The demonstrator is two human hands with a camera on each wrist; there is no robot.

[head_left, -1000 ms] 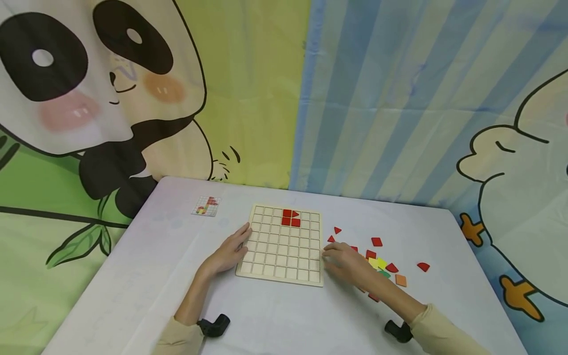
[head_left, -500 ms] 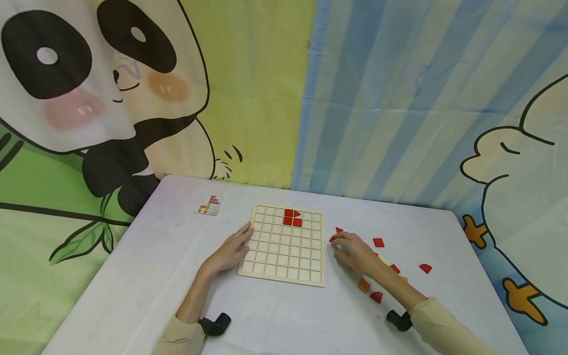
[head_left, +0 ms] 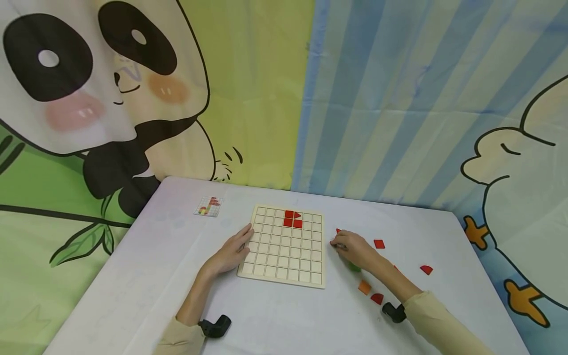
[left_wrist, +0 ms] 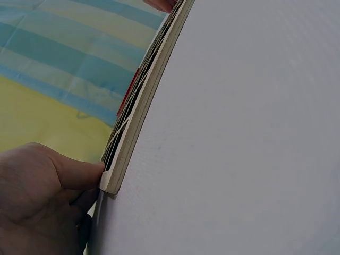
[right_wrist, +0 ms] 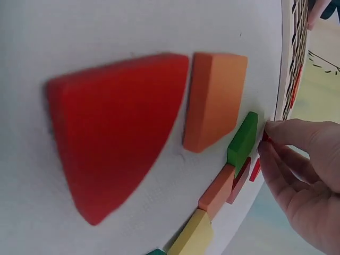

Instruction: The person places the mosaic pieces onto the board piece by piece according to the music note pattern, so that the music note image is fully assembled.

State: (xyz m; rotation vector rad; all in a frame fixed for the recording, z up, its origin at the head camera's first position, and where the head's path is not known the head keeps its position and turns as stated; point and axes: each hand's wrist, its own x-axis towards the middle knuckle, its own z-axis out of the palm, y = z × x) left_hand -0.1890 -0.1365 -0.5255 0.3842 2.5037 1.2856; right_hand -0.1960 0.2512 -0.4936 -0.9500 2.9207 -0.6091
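Observation:
A pale wooden grid board [head_left: 284,251] lies on the white table, with red squares [head_left: 288,223] and one red triangle [head_left: 297,215] set in its far rows. Against the board's left edge rests my left hand [head_left: 230,250], its fingers loosely extended; in the left wrist view the thumb [left_wrist: 82,172] touches the board's corner. Just right of the board, my right hand [head_left: 353,248] pinches a small red triangle tile [right_wrist: 266,137] between thumb and fingers, mostly covered by them. Another red tile [right_wrist: 256,170] lies right by those fingertips.
Near the right hand lie a green tile [right_wrist: 244,138], orange tiles [head_left: 365,287], a yellow tile [right_wrist: 192,236] and a red quarter-round [head_left: 377,299]. A red tile [head_left: 379,244] and another red quarter-round [head_left: 426,269] sit farther right. A small pattern card [head_left: 208,206] lies at the back left.
The right hand has moved up and away from beside the board's lower right to the red triangles, and its fingers have closed on one. The left hand has stayed at the board's edge.

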